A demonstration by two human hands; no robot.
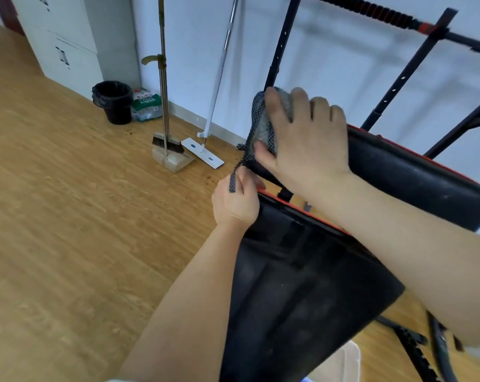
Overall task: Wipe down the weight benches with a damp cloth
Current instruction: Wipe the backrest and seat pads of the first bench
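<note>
R hand (307,142) flat, fingers spread, pressing grey cloth (263,125) onto end of black backrest pad (415,177). L hand (237,201) pinches cloth's dangling corner betw thumb & fingers, beside seat pad (302,285). Bench frame posts (280,42) rise behind, barbell (371,9) across top. By wall: broom w/ dustpan (168,150), flat mop (203,151), black bin (114,102), green-label bag (146,104); print unreadable.

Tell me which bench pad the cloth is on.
The back pad, farther from the camera; the right hand presses the cloth onto its end. The seat pad is bare.
</note>
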